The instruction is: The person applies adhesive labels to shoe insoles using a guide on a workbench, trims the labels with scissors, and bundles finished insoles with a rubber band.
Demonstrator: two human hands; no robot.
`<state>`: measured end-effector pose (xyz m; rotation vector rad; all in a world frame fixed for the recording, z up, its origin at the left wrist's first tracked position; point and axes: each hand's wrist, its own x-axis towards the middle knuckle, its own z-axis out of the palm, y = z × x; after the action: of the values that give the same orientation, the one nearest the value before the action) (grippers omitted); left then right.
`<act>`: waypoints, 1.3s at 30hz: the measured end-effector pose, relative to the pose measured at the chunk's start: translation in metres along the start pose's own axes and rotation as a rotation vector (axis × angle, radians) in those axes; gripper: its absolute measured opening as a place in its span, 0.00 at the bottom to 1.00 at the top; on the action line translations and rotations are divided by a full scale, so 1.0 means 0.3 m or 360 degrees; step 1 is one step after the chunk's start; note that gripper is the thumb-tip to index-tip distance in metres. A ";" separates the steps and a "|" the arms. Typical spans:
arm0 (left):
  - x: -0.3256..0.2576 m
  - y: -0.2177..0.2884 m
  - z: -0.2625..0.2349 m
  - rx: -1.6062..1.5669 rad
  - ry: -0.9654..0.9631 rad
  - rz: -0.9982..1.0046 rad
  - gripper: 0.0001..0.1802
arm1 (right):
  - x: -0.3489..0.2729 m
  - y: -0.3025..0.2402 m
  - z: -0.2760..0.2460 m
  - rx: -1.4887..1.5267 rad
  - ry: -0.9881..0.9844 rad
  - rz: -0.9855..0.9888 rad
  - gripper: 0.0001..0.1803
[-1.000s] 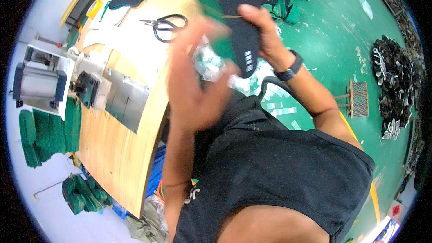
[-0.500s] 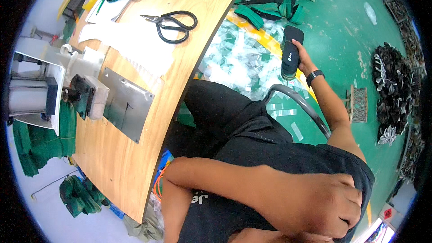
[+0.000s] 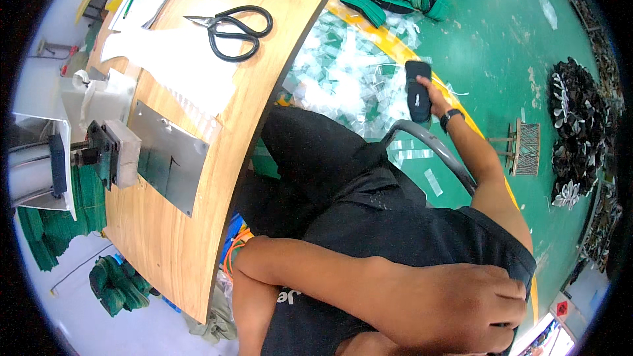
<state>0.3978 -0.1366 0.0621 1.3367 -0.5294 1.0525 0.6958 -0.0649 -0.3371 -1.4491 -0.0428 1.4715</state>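
Note:
My right hand (image 3: 432, 95) is stretched out over the floor on the right, its fingers wrapped around a stack of dark insoles (image 3: 418, 107) with a small white mark on top. Bent across my chest, my left arm ends near the right shoulder. My left hand (image 3: 478, 306) is there with its fingers curled closed; whatever lies under them, if anything, is hidden. Black-handled scissors (image 3: 212, 24) lie on the wooden table (image 3: 165, 250) to the left, touched by neither hand. Close to them is a white sheet (image 3: 165, 69).
A press-like machine with a pale block (image 3: 128, 155) stands beside a metal plate (image 3: 171, 158) at the table's left. More insoles (image 3: 386, 0) are heaped on the green floor, near scattered clear plastic strips (image 3: 330, 79). A grey chair arm (image 3: 428, 142) curves beside my leg.
My right hand has come lower and closer to my body with the insoles, which now hang more upright. The view has shifted slightly. My left hand stays closed by the shoulder.

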 end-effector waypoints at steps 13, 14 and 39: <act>-0.038 0.064 -0.027 0.0109 -0.0469 -0.0007 0.09 | 0.016 -1.031 0.038 -0.0783 0.1067 -0.1652 0.35; -0.051 0.087 -0.040 0.0129 -0.0565 -0.0051 0.09 | 0.000 -1.009 0.128 -0.0743 0.0863 -0.1779 0.34; -1.583 2.208 -0.611 0.2865 0.3880 0.0072 0.43 | -1.111 0.337 1.563 -0.1795 -0.2456 -0.1775 0.13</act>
<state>-0.4322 -0.1775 -0.0240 0.1130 2.5985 2.2012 0.1969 -0.0497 -0.0340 -0.3150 -2.4278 1.1357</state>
